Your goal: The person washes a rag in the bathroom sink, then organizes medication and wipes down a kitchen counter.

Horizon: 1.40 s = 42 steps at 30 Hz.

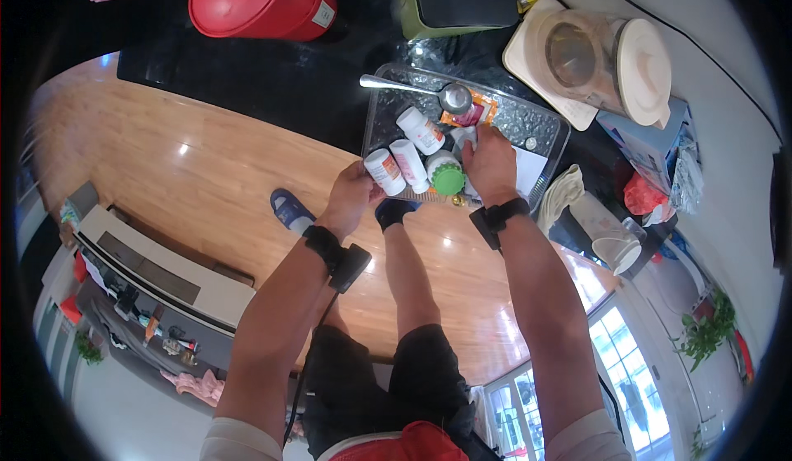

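Observation:
A clear plastic tray (560, 133) lies on the black countertop, holding several white pill bottles (421, 130), one of them with a green cap (448, 179). A metal spoon (455, 98) rests across its far side, over an orange sachet (489, 111). My left hand (349, 195) is at the tray's near left corner, fingers bent beside the leftmost bottle (385, 171); its grip is partly hidden. Inside the tray, my right hand (490, 162) has its fingertips on a crumpled whitish packet (463, 136). White paper (529, 170) lies to the right of that hand.
Behind the tray stand a red lidded bin (266, 0) and a green box with a black lid (458, 0). A lidded plastic jug (594, 58) stands at the right, with a cloth (560, 195) and a white cup (615, 250) nearer. The counter's edge (247, 114) runs along the left.

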Each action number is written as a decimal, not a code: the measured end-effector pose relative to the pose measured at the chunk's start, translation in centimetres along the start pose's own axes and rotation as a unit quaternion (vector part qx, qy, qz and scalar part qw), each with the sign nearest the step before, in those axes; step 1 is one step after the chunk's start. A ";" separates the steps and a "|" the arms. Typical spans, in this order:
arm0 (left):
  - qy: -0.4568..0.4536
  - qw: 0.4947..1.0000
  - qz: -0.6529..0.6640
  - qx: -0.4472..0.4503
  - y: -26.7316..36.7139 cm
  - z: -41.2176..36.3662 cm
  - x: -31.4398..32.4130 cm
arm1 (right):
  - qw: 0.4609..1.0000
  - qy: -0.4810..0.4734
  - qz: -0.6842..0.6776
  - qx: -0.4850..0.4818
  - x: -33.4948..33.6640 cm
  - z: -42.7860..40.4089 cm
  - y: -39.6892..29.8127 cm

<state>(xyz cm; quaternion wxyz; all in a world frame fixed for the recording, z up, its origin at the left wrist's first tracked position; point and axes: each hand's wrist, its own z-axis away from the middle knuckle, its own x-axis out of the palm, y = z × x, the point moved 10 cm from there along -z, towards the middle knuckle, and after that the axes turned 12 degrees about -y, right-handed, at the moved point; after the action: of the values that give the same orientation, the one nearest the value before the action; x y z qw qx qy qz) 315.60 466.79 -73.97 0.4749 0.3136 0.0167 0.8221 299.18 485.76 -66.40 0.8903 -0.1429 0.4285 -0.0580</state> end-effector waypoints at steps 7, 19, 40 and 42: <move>-0.005 0.999 -0.023 -0.028 -0.2 0.0 -0.1 | 0.852 -0.031 -0.515 0.095 -0.6 3.9 5.9; -0.039 0.996 0.071 0.033 0.5 3.7 -1.4 | 0.825 0.031 -0.546 0.143 -2.6 9.2 13.6; 0.006 0.981 0.164 0.105 -0.4 26.2 -13.2 | 0.770 0.083 -0.633 -0.008 -9.9 16.2 -5.9; 0.014 0.967 0.212 0.138 0.4 31.6 -15.6 | 0.785 0.070 -0.616 0.001 -9.3 17.1 -11.1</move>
<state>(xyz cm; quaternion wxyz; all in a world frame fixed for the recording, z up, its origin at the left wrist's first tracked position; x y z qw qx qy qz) 337.61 445.67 -56.25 0.2414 0.3605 0.0698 0.8983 306.85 480.77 -45.94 0.6327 -0.3715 0.3108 -0.6043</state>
